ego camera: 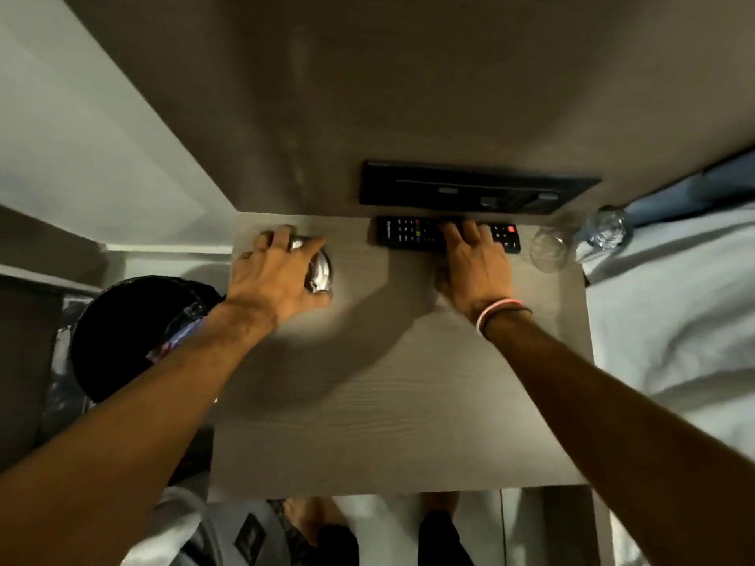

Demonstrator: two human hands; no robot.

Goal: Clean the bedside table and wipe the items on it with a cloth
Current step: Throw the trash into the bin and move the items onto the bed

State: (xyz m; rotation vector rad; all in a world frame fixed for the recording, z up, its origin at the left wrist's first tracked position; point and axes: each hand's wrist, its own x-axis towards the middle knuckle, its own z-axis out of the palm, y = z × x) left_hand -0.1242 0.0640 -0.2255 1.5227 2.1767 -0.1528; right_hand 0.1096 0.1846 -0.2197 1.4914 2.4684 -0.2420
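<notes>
The light wooden bedside table (392, 402) fills the middle of the view. My left hand (273, 275) is closed over a shiny crumpled wrapper (320, 271) near the table's far left corner. My right hand (474, 259) rests with spread fingers on a black remote control (408, 234) lying along the back edge. A clear glass (549, 247) stands at the far right of the table. No cloth is visible.
A black wall panel (470, 189) is mounted above the remote. A black bin with a liner (135, 332) stands left of the table. The white bed (674, 312) lies to the right, with a clear bottle or glass (608, 228) at its edge.
</notes>
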